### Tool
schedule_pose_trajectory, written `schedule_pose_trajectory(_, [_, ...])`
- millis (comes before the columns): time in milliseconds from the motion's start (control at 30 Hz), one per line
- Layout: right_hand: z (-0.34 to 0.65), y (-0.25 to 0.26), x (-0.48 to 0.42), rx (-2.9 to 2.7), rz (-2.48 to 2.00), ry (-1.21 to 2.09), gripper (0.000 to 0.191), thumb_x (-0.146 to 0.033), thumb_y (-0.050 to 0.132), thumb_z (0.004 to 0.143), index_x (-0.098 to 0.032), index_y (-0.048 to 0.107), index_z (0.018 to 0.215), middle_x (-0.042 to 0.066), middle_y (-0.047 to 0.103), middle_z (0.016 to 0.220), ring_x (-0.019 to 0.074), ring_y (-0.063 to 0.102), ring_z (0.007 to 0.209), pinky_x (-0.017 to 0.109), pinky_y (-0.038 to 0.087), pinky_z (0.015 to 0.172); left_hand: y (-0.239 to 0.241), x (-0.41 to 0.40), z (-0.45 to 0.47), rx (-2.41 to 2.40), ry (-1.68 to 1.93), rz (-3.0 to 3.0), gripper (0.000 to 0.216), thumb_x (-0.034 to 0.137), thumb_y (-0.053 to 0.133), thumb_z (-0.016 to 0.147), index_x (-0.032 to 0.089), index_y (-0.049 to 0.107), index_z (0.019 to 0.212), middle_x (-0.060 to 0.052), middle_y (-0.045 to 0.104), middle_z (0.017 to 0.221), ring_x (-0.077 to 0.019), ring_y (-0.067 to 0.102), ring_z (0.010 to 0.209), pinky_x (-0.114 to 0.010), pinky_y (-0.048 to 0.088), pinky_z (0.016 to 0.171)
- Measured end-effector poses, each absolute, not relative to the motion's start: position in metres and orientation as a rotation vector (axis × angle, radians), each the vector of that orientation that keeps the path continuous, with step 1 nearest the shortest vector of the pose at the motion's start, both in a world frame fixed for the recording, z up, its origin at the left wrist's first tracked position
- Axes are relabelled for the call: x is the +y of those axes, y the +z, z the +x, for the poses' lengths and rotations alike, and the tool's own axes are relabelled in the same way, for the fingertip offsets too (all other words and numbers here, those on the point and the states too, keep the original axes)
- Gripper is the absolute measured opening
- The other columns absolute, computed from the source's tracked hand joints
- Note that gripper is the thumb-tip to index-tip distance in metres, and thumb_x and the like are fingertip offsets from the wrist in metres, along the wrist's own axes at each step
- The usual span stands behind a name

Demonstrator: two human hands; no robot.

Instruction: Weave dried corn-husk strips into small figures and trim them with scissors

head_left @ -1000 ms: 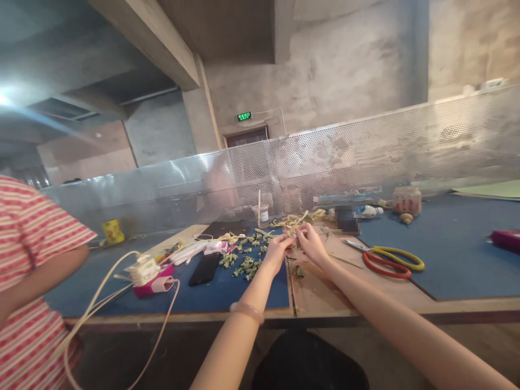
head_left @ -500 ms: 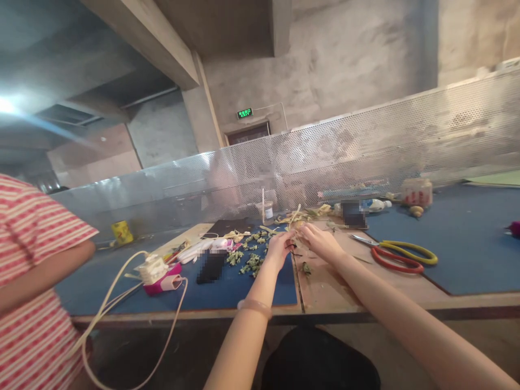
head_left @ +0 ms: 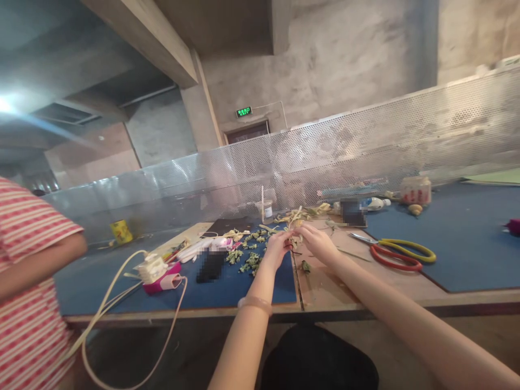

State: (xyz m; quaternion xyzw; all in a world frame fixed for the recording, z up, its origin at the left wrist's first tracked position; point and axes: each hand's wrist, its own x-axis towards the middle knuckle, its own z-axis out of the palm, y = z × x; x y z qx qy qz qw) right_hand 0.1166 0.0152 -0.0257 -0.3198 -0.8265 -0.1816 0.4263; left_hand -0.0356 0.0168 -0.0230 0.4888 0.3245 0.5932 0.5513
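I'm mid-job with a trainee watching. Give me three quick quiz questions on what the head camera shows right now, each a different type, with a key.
1. Fill in the blank: one handle of the scissors is red and the other is ____.

2. True or false: the person's right hand is holding those scissors.

3. Multiple choice: on the blue mat at left, which of these is nearest the person's left hand?
A) the yellow container
B) the leafy green clumps
C) the white plug

Key: 1. yellow; 2. false, they lie apart from it, to its right; 3. B.
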Motion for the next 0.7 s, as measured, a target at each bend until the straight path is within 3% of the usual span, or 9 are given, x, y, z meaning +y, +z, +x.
schedule_pose_trajectory(133, [0.116,-0.025,0.018,-1.933,-0.83,-0.302,0.022,-0.016,0.038,0.084,-0.021,0.056,0.096,0.006,0.062,0.093,0.0158,0.057,0.085,0.025,0.045,0.07,-0.024,0.017,-0.034,0.807,1.365,1.263,0.024,0.032,0.07,0.059,0.012,0.064,0.071,-0.002,0.057,0.067,-0.0053,0.046,0.05,-0.02,0.037,0.05])
schedule_pose_trajectory(267, [0.119,-0.021,0.018,-1.831,-0.833,-0.256,0.017,-0.023,0.041,0.085,-0.022,0.058,0.09,0.005,0.061,0.091,0.0157,0.057,0.086,0.024,0.044,0.071,-0.024,0.017,-0.03,0.931,1.32,1.382,0.025,0.035,0.07,0.057,0.012,0.062,0.062,0.001,0.051,0.052,-0.0064,0.042,0.047,-0.021,0.034,0.048])
schedule_pose_trajectory(467, [0.125,-0.016,0.017,-1.792,-0.87,-0.312,0.018,-0.026,0.039,0.087,-0.023,0.057,0.09,0.003,0.056,0.112,0.0141,0.057,0.088,0.021,0.042,0.065,-0.025,0.016,-0.027,0.923,1.273,1.557,0.022,0.036,0.068,0.059,0.014,0.063,0.061,0.001,0.052,0.054,-0.0074,0.041,0.048,-0.022,0.033,0.05])
schedule_pose_trajectory(700, [0.124,-0.015,0.02,-1.854,-0.992,-0.149,0.022,-0.035,0.037,0.087,-0.021,0.05,0.077,0.003,0.062,0.073,0.016,0.058,0.065,0.022,0.035,0.055,-0.025,0.017,-0.028,0.908,1.276,1.616,0.018,0.033,0.063,0.062,0.015,0.063,0.06,-0.001,0.056,0.06,-0.0099,0.044,0.052,-0.024,0.033,0.052])
